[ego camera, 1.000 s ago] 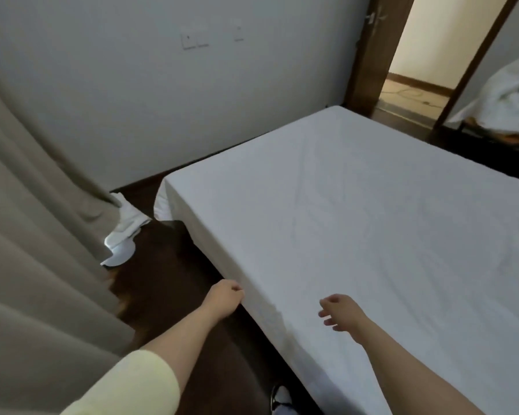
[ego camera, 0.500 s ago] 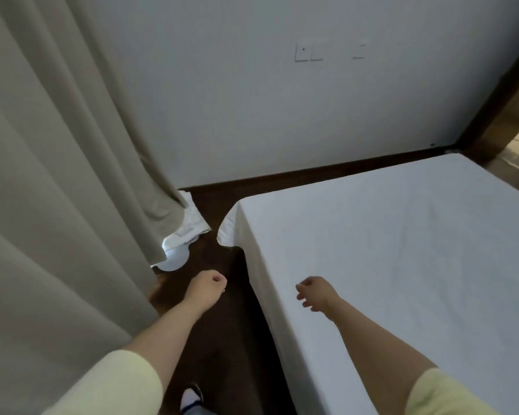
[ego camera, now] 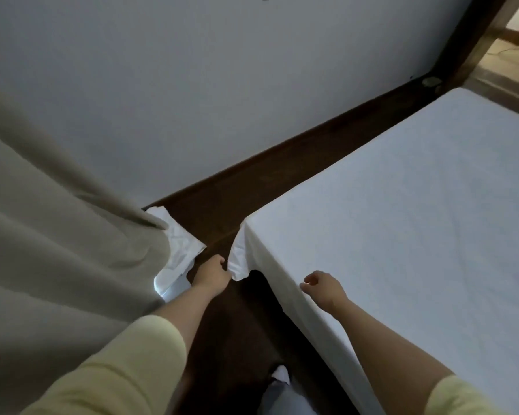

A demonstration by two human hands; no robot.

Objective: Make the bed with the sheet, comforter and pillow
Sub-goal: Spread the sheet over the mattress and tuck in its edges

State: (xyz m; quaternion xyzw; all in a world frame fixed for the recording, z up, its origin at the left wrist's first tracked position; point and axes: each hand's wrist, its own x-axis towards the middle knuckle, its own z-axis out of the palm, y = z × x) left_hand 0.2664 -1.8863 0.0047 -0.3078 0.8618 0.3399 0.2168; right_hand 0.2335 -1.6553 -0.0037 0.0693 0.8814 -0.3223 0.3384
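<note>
While the left hand [ego camera: 212,274] pinches the sheet [ego camera: 402,235] corner, the right hand [ego camera: 322,287] hovers loosely curled, holding nothing.

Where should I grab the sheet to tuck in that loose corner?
Grip the sheet at its loose corner flap hanging off the near-left bed corner, coming from the floor side. It droops free and bunched there, at the left hand; elsewhere the cloth lies flat and taut.

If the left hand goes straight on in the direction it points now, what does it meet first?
The left hand already touches the loose sheet corner hanging off the bed. Going further, it would probably push into that corner, then the mattress behind it; depth is unclear.
</note>
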